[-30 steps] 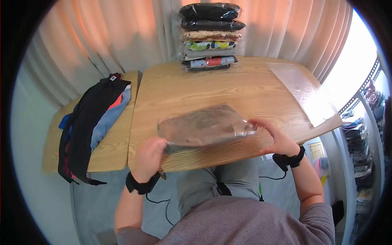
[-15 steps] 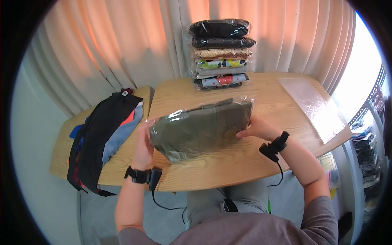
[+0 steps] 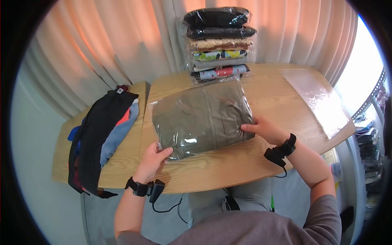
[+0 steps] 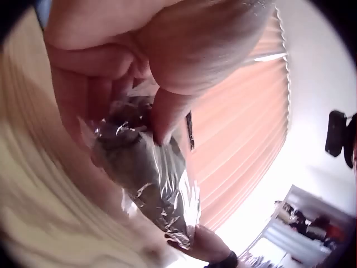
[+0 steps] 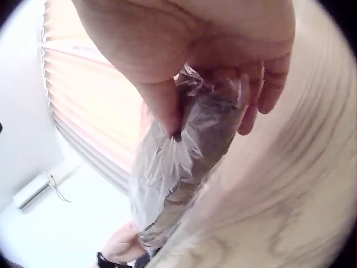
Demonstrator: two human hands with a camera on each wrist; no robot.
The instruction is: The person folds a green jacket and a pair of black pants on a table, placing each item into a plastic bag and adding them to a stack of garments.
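A folded olive-grey garment in a clear plastic bag (image 3: 200, 118) spans the space between both hands over the wooden table. My left hand (image 3: 154, 160) grips its near left corner, thumb on top and fingers underneath. At the right edge my right hand (image 3: 265, 128) pinches the bag the same way, thumb pressing on the upper face. The left wrist view shows the bag's crinkled end (image 4: 150, 162) between thumb and fingers. In the right wrist view, the opposite end (image 5: 195, 128) is squeezed under the thumb, with fingertips below it.
Bagged folded clothes (image 3: 218, 45) stand stacked at the table's back, before the curtain. Flat clear plastic bags (image 3: 316, 102) lie along the right side. Loose clothes, black trousers (image 3: 102, 134) on top, drape over the side table at left. Shelving (image 3: 369, 151) stands at far right.
The bagged garment has been lifted and tilted up, then lowered flatter, its broad face now upward. Both hands have shifted their holds to its near left corner and right edge.
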